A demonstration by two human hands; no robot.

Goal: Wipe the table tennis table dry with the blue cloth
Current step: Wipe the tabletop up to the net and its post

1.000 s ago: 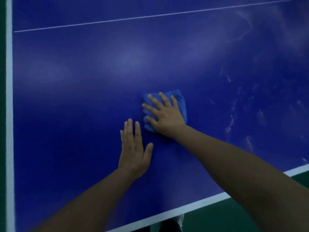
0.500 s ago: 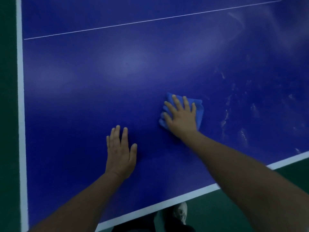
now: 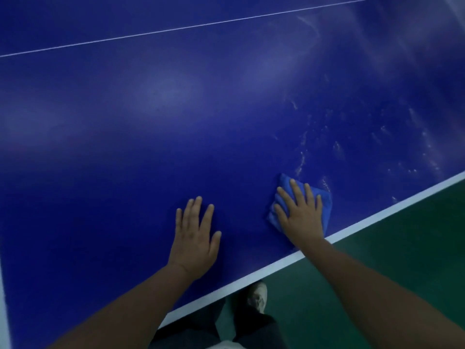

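Right hand (image 3: 300,217) slid blue cloth (image 3: 324,197) toward near white edge, fingers spread flat, left hand (image 3: 195,238) flat on table (image 3: 125,147).

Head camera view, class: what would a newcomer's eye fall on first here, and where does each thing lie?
The right hand presses flat on the blue cloth, close to the white edge line of the table at lower right. The left hand rests flat on the bare blue surface to the left of it. Pale wet streaks glint just beyond the cloth, toward the right.
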